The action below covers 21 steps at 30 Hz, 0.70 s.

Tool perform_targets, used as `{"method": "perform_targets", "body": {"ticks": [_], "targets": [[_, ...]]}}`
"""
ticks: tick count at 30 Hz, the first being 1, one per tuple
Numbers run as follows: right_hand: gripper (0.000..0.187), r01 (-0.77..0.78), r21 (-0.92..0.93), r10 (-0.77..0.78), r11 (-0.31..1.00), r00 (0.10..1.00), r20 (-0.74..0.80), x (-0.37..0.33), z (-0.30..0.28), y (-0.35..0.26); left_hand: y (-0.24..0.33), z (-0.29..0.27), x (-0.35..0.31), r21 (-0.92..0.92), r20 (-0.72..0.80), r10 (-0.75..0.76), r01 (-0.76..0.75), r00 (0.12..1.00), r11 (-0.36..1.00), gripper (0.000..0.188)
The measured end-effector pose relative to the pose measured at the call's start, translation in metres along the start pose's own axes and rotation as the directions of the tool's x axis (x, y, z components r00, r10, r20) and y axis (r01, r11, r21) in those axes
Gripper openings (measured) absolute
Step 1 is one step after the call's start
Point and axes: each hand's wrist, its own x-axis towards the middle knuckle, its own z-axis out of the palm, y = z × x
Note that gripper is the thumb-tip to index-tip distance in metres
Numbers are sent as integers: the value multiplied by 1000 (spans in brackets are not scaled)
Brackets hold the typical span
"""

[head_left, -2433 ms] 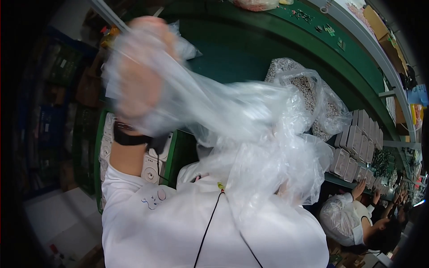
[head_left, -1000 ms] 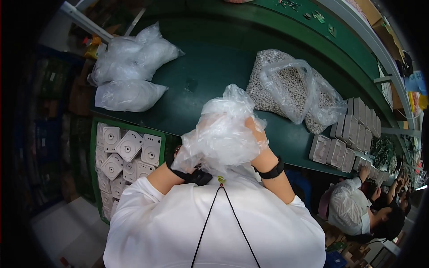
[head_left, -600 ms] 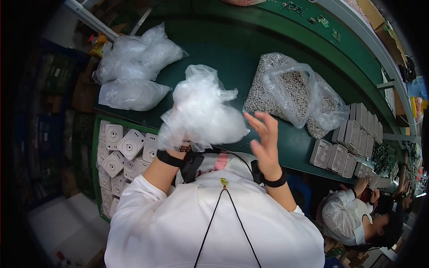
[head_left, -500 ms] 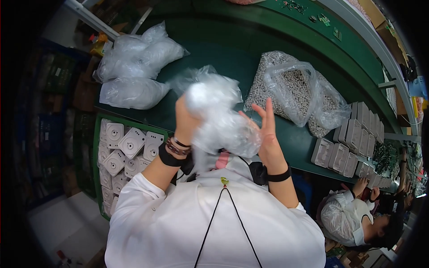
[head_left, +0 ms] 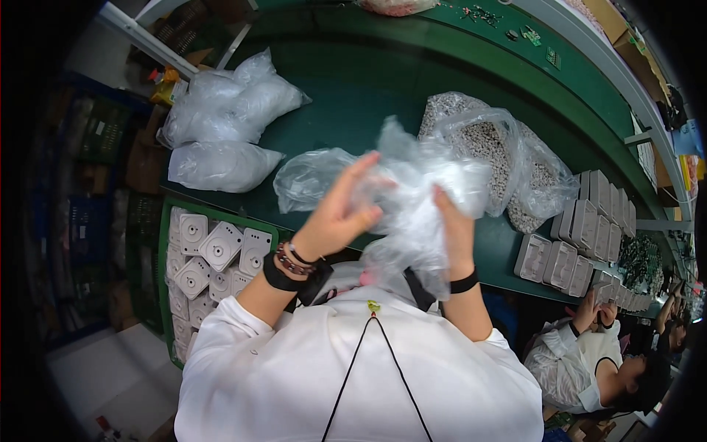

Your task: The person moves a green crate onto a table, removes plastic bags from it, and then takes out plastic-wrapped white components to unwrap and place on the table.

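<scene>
A crumpled clear plastic bag (head_left: 420,195) hangs in the air in front of my chest, smeared by motion. My right hand (head_left: 455,225) is closed on its right side, the thumb pressing into the film. Beside its left edge is my left hand (head_left: 345,208), fingers spread and apart; whether a fingertip brushes the film I cannot tell. Another clear plastic bag (head_left: 309,180) lies flattened on the green table (head_left: 353,96), just beyond my left hand. Behind the held bag, an open clear bag of small beige pieces (head_left: 486,144) rests on the table.
Filled clear bags (head_left: 228,103) lie at the back left. A green crate (head_left: 163,295) of white square parts (head_left: 221,247) stands at the left. Grey trays (head_left: 563,261) are stacked on the right, near a co-worker (head_left: 574,353). Circuit boards (head_left: 552,57) lie at the far edge.
The bag has moved right. My left hand has let go of it and spread its fingers; my right hand has gone from open to closed on it. The flattened bag is now more exposed.
</scene>
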Motion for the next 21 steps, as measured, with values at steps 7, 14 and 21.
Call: {"method": "perform_targets", "body": {"ticks": [7, 14, 21], "targets": [[46, -96, 301, 52, 949, 987, 149, 1, -43, -15, 12, -47, 6, -180, -268, -355, 316, 896, 932, 44], [68, 317, 5, -180, 948, 527, 830, -7, 19, -21, 37, -31, 18, -93, -20, -181, 179, 983, 979, 43], [62, 101, -166, 92, 981, 509, 855, -14, 36, -30, 47, -40, 24, -37, 132, -103, 109, 986, 993, 57]]}}
